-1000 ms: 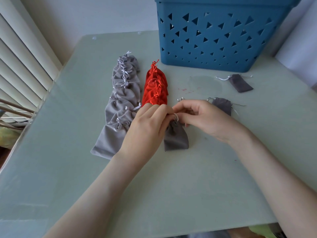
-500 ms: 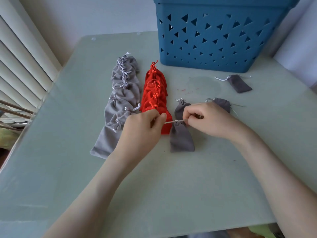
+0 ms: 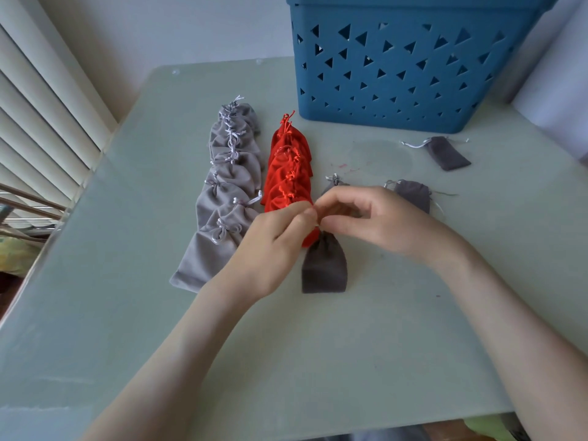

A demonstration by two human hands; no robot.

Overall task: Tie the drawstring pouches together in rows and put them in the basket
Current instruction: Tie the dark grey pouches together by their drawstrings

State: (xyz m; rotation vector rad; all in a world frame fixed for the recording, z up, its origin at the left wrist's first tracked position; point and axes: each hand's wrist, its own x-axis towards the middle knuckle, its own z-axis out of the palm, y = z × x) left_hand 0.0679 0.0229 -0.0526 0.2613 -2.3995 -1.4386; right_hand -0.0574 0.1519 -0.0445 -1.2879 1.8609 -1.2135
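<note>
Table (image 3: 318, 361), far edge: basket (image 3: 397, 74). Grey row (image 3: 222, 198) and red row (image 3: 288, 173) lay tied. Dark grey pouch (image 3: 324, 265) lay just beside the red row's near end. Left hand (image 3: 273, 246) and right hand (image 3: 375, 218), apart 0.5 s earlier, had met; fingers (image 3: 307, 212) pinched its drawstring (image 3: 318, 223). We judged row 3's knot underway.

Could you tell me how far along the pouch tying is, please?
Done: light grey row and red row lie tied. In hand: nearest dark grey pouch, drawstring pinched by left hand and right hand. Left: two loose dark grey pouches, then the basket.
</note>
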